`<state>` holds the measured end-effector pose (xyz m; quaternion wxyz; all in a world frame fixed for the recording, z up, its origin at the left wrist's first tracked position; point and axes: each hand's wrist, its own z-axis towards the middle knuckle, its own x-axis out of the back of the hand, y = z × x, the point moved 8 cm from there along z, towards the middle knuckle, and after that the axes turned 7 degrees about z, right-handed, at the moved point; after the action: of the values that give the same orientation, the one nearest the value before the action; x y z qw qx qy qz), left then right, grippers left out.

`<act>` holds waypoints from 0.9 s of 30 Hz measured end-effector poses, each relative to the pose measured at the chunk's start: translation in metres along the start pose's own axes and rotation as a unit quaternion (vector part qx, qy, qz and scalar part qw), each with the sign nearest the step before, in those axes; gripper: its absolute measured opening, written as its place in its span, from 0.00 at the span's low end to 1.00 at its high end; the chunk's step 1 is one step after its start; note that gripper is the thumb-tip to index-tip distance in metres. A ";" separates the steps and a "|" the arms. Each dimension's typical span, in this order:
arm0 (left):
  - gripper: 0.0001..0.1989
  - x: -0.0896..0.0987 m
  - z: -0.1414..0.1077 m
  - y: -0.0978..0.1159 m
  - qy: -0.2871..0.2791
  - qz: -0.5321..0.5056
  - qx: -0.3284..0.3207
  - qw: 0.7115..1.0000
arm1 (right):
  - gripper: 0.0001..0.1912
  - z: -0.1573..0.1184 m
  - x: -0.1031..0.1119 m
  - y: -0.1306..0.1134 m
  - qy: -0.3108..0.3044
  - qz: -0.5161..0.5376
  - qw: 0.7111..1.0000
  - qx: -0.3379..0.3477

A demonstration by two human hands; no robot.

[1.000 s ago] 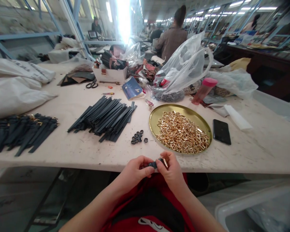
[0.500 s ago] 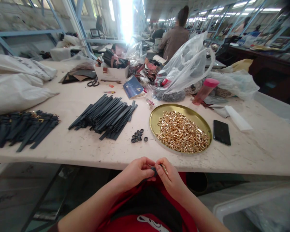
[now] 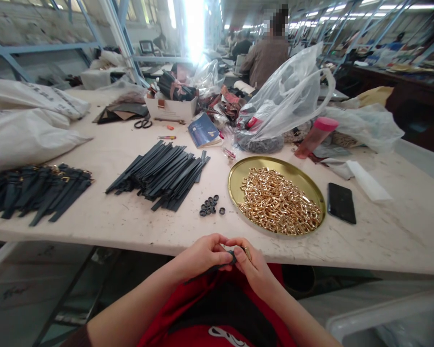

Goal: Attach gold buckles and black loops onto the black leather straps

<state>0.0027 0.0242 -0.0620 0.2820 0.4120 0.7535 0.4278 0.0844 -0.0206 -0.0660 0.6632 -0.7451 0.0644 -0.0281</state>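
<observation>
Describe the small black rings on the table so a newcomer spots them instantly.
Start at the round gold tray heaped with gold buckles. Just left of its rim, right of the black strap pile, lies a cluster of small black rings. They alone are tiny round loops, not long strips.

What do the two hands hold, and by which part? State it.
Left hand and right hand pinch the end of a thin dark leather strap, with a small gold metal buckle there.

No text, label, brand, number or sign could be read, faint dark print on the white sacks (image 3: 29, 103) far left of the hands was too blurred, markings on the blue booklet (image 3: 203, 130) beyond the hands were too small
</observation>
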 end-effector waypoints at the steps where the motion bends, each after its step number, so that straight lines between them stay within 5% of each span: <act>1: 0.11 0.000 -0.001 0.000 -0.007 0.040 0.008 0.999 | 0.16 0.000 0.000 0.005 0.012 0.019 1.000 -0.016; 6: 0.16 0.016 0.002 0.016 0.050 0.296 -0.068 0.951 | 0.19 0.012 -0.002 0.010 0.032 -0.056 0.998 -0.012; 8: 0.15 0.028 0.005 0.019 0.117 0.404 -0.100 0.902 | 0.16 0.023 0.000 -0.001 0.044 -0.183 0.981 0.037; 12: 0.13 0.057 0.006 0.025 0.221 0.551 -0.108 0.798 | 0.11 0.041 -0.001 -0.019 0.086 -0.428 0.887 0.148; 15: 0.11 0.091 0.001 0.049 0.292 0.635 -0.109 0.707 | 0.10 0.046 -0.001 -0.016 0.114 -0.476 0.848 0.201; 18: 0.11 0.141 -0.003 0.079 0.375 0.680 -0.065 0.627 | 0.10 0.046 0.001 -0.008 0.125 -0.467 0.846 0.224; 22: 0.09 0.188 0.003 0.097 0.432 0.691 -0.025 0.579 | 0.10 0.044 0.004 -0.005 0.133 -0.454 0.849 0.235; 27: 0.10 0.197 0.014 0.095 0.447 0.695 -0.028 0.563 | 0.09 0.042 0.004 -0.006 0.133 -0.442 0.856 0.232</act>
<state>-0.0491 0.2284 0.0003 -0.4642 0.5563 0.2518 0.6416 0.0939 0.0214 -0.0651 0.7201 -0.5088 -0.1925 -0.4307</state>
